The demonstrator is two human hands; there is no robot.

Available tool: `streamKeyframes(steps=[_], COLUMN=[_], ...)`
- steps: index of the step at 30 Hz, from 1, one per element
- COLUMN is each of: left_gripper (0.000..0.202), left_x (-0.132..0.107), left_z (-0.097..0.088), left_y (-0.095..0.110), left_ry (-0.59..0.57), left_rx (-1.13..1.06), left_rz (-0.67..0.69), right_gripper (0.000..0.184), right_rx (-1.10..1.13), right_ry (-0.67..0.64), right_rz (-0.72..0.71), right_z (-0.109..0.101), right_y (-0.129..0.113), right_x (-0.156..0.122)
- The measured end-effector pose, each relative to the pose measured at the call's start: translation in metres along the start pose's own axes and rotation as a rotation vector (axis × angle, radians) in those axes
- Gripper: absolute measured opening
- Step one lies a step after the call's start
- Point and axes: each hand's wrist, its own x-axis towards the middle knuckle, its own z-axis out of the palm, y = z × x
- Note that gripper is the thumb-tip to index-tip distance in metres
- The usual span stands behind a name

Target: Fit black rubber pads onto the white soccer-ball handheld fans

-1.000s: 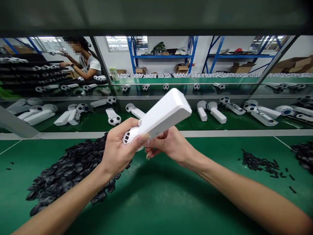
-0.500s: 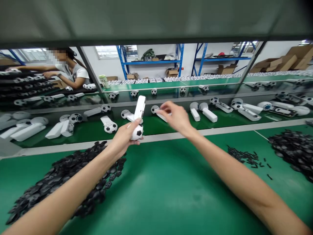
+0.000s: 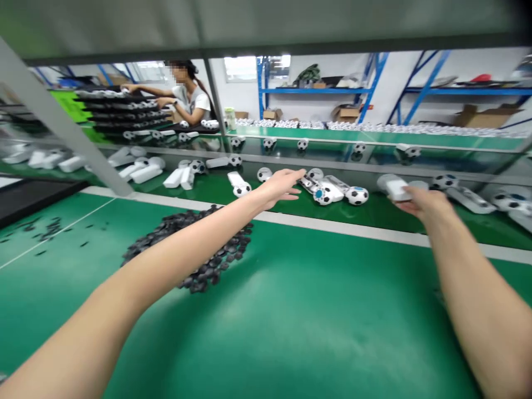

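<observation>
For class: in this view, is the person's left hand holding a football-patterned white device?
No, the left hand is open and empty, close to a football-patterned white device on the green mat.

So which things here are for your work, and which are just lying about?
In use: right hand holding a white handle; left hand beside ball handles.
Seemingly lying about: black pieces; cardboard boxes.

The left arm [image 3: 178,244] stretches forward with the left hand [image 3: 282,185] open, fingers extended. The right arm [image 3: 469,288] reaches forward well apart, its right hand [image 3: 424,202] bent palm-down, fingers pointing inward.
</observation>
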Motion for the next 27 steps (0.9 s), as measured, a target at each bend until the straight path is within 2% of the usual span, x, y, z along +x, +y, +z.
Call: streamKeyframes(steps=[2, 3, 5, 7, 9, 10, 11, 12, 14, 16, 18, 20, 23, 25, 27], left_gripper=[0.070, 0.078, 0.091, 0.093, 0.077, 0.065, 0.052, 0.042, 0.035, 0.035, 0.033, 0.029, 0.023, 0.025, 0.030], left_x=[-0.005, -0.006, -0.006, -0.008, -0.014, -0.019, -0.024, -0.030, -0.042, -0.051, -0.058, -0.063, -0.067, -0.069, -0.070], left_z=[-0.001, -0.001, 0.000, 0.000, -0.001, -0.002, -0.005, -0.008, -0.017, -0.029, -0.044, -0.061, -0.085, -0.098, -0.106], left_y=[0.006, 0.009, 0.014, 0.020, 0.026, 0.028, 0.029, 0.030, 0.028, 0.024, 0.021, 0.020, 0.021, 0.022, 0.022], left_ry=[-0.054, -0.083, -0.113, -0.054, 0.094, 0.174, 0.246, 0.302, 0.362, 0.398, 0.420, 0.441, 0.503, 0.578, 0.638], left_rx=[-0.044, -0.085, -0.199, -0.340, -0.485, -0.546, -0.596, -0.637, -0.693, -0.720, -0.709, -0.667, -0.608, -0.545, -0.474], left_rz=[0.019, 0.040, 0.110, 0.195, 0.272, 0.301, 0.323, 0.341, 0.374, 0.406, 0.425, 0.446, 0.518, 0.565, 0.591], right_gripper=[0.029, 0.030, 0.036, 0.046, 0.049, 0.048, 0.049, 0.047, 0.042, 0.039, 0.042, 0.046, 0.030, 0.021, 0.015], right_rx=[0.101, 0.138, 0.199, 0.203, 0.153, 0.012, -0.112, -0.190, -0.240, -0.227, -0.164, -0.050, 0.076, 0.071, 0.002], right_ry=[-0.036, -0.043, -0.032, -0.058, -0.132, -0.159, -0.146, -0.087, 0.046, 0.055, -0.070, -0.198, -0.301, -0.471, -0.682], right_rz=[0.078, 0.110, 0.073, -0.155, -0.337, -0.522, -0.667, -0.746, -0.835, -0.835, -0.784, -0.661, -0.505, -0.580, -0.734], right_z=[-0.002, -0.002, 0.002, 0.007, 0.017, 0.023, 0.029, 0.035, 0.047, 0.054, 0.057, 0.058, 0.062, 0.068, 0.077], right_y=[-0.017, -0.031, -0.069, -0.114, -0.159, -0.178, -0.195, -0.209, -0.229, -0.241, -0.248, -0.249, -0.243, -0.237, -0.234], right_x=[0.013, 0.016, 0.010, -0.012, -0.046, -0.065, -0.083, -0.101, -0.129, -0.144, -0.147, -0.143, -0.139, -0.143, -0.152])
